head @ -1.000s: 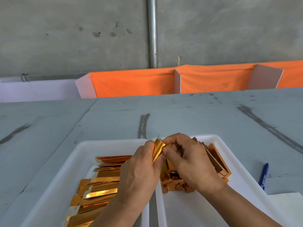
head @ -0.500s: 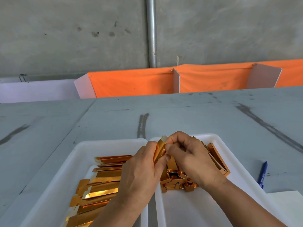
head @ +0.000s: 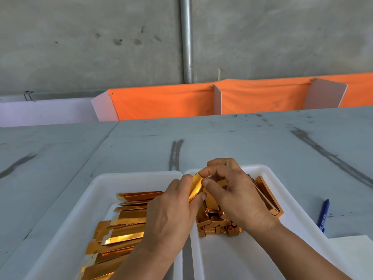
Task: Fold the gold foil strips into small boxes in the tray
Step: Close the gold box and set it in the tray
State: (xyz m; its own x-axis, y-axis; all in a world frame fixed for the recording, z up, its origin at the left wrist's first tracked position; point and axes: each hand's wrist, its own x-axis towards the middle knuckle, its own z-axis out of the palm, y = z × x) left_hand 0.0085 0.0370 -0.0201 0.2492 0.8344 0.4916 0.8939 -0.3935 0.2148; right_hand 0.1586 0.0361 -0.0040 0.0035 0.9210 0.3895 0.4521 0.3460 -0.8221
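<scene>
Pinching a thin gold foil strip [head: 195, 185], left hand [head: 171, 217] and right hand [head: 236, 197] grip its edges; it looks light, easily creased, slippery.

Close head view, forward and down

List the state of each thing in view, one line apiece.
Left hand, pinching the strip.
Right hand, pinching the strip's top end.
Strip, bent, partly folded.
Flat strips, stacked unfolded in the left tray.
Boxes, folded, heaped in the right tray.
Pen, lying on the table.
</scene>
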